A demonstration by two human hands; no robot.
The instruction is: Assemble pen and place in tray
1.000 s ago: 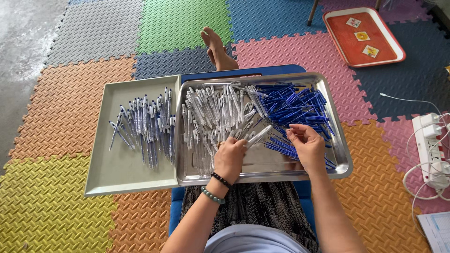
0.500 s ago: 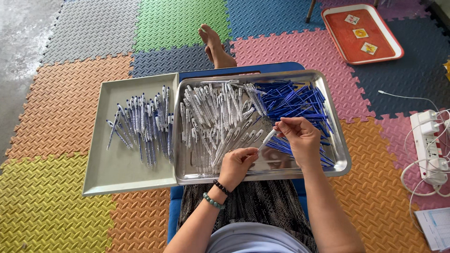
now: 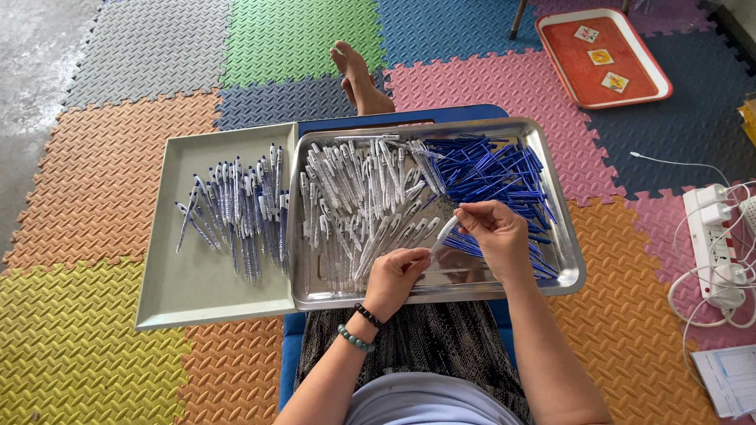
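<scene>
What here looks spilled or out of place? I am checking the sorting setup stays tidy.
Nothing stands out. The clear pen barrels and blue refills lie loose but inside the steel tray; the assembled pens stay in the grey tray. Left hand and right hand hold one barrel between them.

One head-worn camera looks steeply down from close above the lap, facing twelve o'clock across the steel tray and foam floor mats.

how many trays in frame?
3. A shiny steel tray of pen parts sits under both hands, a pale grey flat tray of assembled pens lies beside it on the left, and an orange-red tray rests on the floor mats top right.
</scene>
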